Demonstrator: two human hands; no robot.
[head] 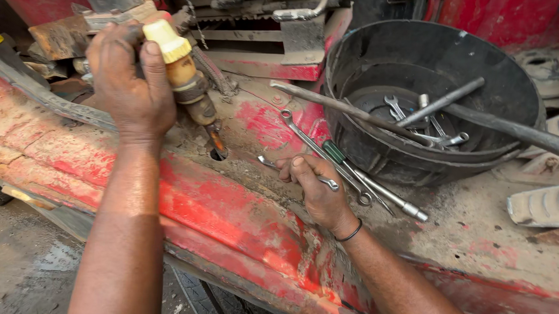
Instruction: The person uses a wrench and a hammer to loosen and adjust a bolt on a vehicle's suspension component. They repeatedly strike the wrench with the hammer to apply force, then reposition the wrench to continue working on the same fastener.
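My left hand (pixel 130 84) grips a screwdriver (pixel 185 77) with a yellow cap and amber handle, its tip pointing down at a small hole (pixel 217 154) in the worn red metal panel (pixel 239 218). My right hand (pixel 316 190) rests on the panel with its fingers closed on a small silver spanner (pixel 328 182). Just right of that hand lie a long ring spanner (pixel 305 136), a green-handled screwdriver (pixel 334 153) and a socket extension bar (pixel 391 196).
A black round tub (pixel 527 92) at the upper right holds several spanners and a metal rod (pixel 442 102). A long bar (pixel 513 128) lies across its rim. Ribbed grey pedals (pixel 544 203) sit at the far right. Dirty ground (pixel 17 258) lies below left.
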